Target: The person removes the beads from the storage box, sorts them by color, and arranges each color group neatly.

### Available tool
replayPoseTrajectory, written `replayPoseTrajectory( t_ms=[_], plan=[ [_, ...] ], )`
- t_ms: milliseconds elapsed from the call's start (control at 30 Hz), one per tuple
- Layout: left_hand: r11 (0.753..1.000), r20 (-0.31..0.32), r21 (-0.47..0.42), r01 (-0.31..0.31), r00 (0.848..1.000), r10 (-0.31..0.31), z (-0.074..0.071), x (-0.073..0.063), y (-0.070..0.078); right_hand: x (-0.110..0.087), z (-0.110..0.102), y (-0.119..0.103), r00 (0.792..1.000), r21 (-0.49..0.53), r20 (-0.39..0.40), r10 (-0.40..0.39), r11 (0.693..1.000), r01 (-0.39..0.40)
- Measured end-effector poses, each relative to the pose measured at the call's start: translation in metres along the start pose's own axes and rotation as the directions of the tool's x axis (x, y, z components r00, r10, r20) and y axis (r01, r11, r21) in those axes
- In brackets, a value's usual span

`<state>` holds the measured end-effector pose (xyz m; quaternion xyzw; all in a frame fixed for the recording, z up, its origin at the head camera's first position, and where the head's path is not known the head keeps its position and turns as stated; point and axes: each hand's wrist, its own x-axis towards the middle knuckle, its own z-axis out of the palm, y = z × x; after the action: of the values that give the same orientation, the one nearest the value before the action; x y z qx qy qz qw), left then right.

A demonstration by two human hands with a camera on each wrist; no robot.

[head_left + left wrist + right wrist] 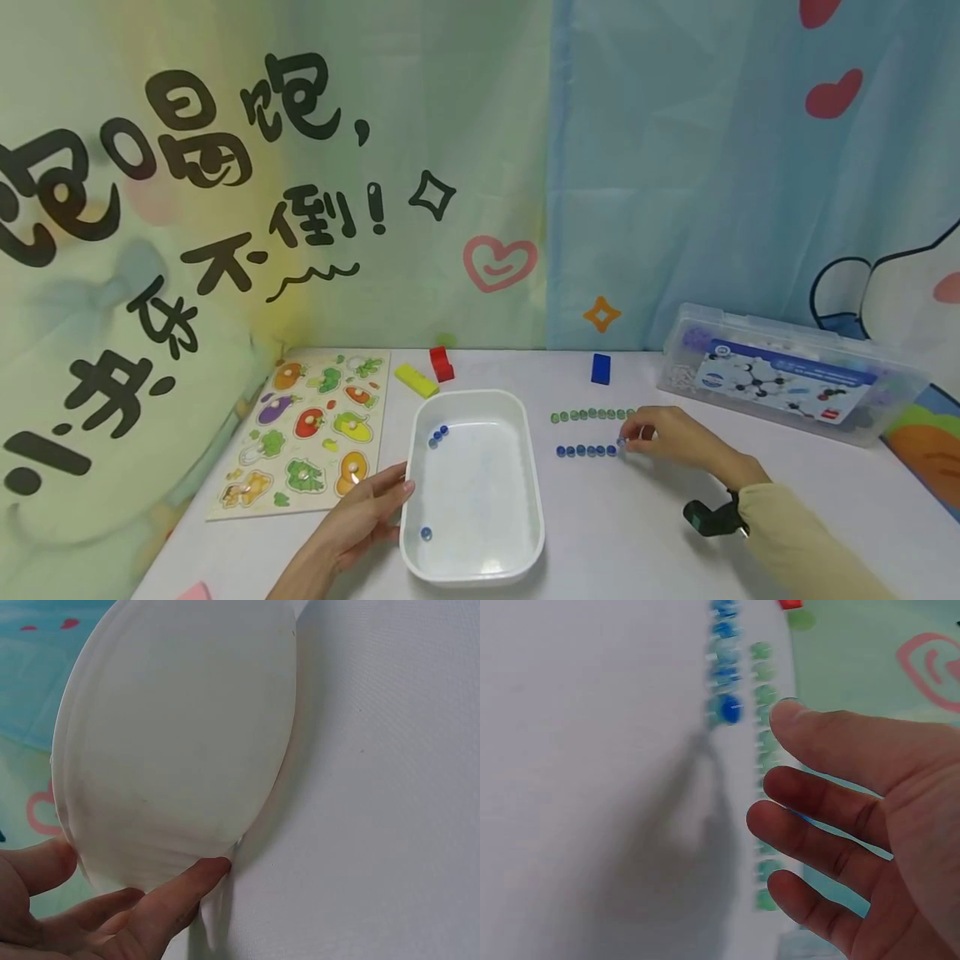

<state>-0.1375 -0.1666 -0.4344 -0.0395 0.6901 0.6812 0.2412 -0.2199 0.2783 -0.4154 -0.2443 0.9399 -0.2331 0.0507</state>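
My left hand (367, 512) grips the left side of a white tray (528, 500), thumb at the rim and fingers against the outer wall (180, 735). Three small blue beads lie near the tray's upper left, and a single blue bead (426, 533) near its lower left. Over the right end of a row of blue beads (581, 451) is my right hand (682, 442). In the right wrist view its thumb and fingers (832, 742) are spread apart, nothing between them, beside the end blue bead (730, 709). A row of green beads (592, 414) runs behind, partly covered by that hand.
Left of the tray lies a vegetable puzzle board (292, 450). Yellow (416, 381), red (442, 364) and blue (601, 369) blocks sit toward the back edge. A clear lidded box (787, 375) stands at the back right, before a printed curtain (480, 167).
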Motion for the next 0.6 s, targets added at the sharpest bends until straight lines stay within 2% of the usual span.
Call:
replayPoseTrajectory(
  t_ms=[200,600],
  plan=[
    [1.000,-0.004,-0.005,0.008,1.000,-0.008,0.000,0.000,0.000,0.000,0.017,0.012,0.999,0.013,-0.009,0.048,0.999,-0.048],
    [1.000,-0.005,-0.012,0.006,1.000,-0.006,-0.001,0.001,-0.001,0.000,0.023,0.013,0.997,-0.004,-0.037,0.062,0.998,-0.063]
  ],
)
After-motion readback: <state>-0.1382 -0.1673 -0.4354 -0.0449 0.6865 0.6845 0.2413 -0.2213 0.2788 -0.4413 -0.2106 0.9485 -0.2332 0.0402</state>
